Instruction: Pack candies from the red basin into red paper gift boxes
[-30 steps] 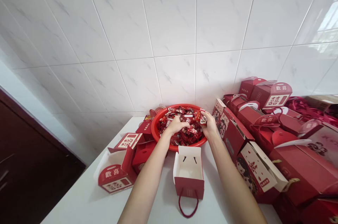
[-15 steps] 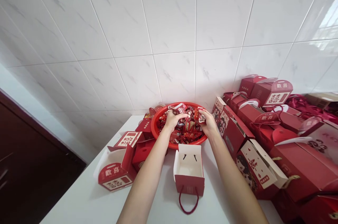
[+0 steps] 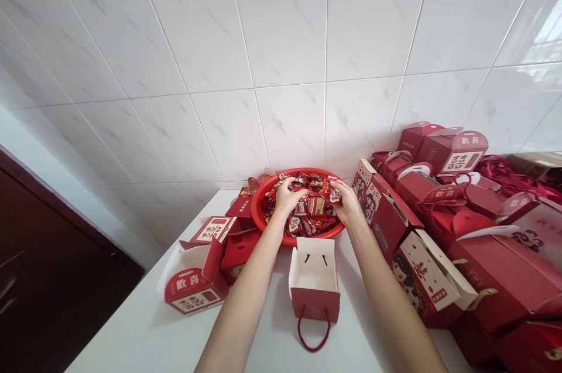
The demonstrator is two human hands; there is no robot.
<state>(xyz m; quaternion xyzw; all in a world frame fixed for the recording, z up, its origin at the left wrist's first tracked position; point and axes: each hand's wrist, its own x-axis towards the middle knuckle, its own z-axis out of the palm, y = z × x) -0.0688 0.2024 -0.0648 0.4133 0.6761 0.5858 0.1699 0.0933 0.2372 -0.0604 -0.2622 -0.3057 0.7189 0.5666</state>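
A round red plastic basin [image 3: 256,209] full of wrapped candies [image 3: 314,207] stands against the wall. My left hand [image 3: 286,200] is over the basin's left part, thumb and fingers spread apart with nothing visible between them. At the right side of the basin, my right hand [image 3: 348,204] grips a red and white wrapped candy [image 3: 335,192]; whether it has more than one is hidden by the fingers. In front of the basin, between my forearms, sits an open red gift box [image 3: 315,303] with a white inside and a dark red cord handle.
On the left are several red boxes, among them an open one [image 3: 193,288]. A large stack of red gift boxes [image 3: 496,273] crowds the right side of the white table [image 3: 144,338]. Dark red ribbons [image 3: 504,177] lie behind them. A tiled wall [image 3: 290,127] rises behind the basin.
My left hand has let go of a red and white packet, and its fingers have opened. The right hand stays nearly in place, still holding candy.
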